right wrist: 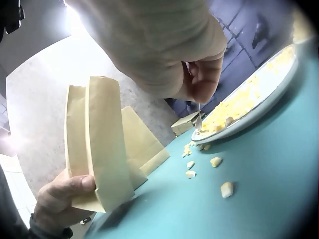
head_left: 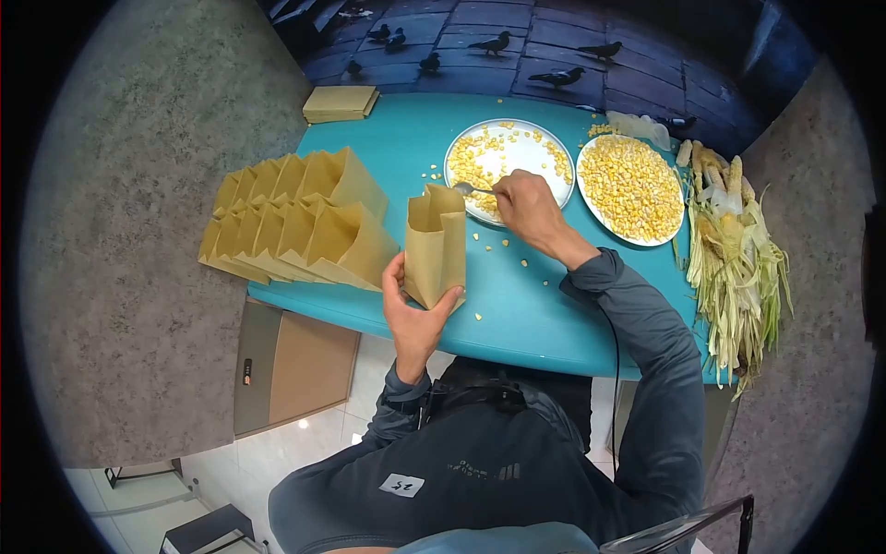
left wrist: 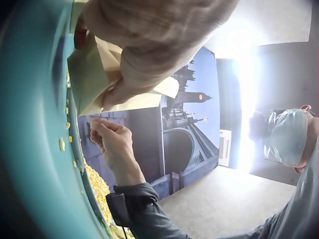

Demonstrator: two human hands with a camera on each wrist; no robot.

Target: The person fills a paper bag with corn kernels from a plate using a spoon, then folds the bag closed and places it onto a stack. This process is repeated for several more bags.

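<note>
My left hand grips an upright brown paper bag low on its sides, fingers on one side and thumb on the other. The bag's mouth stands spread. In my right hand a small metal spoon is pinched by its handle. Its bowl reaches the near left rim of a white plate, close beside the bag's top. Yellow corn kernels lie scattered over that plate. In the right wrist view the spoon points down at the plate's edge.
Two rows of opened paper bags stand at the left, behind them a flat stack of bags. A second plate heaped with kernels sits right, beside corn cobs and husks. Loose kernels dot the teal table.
</note>
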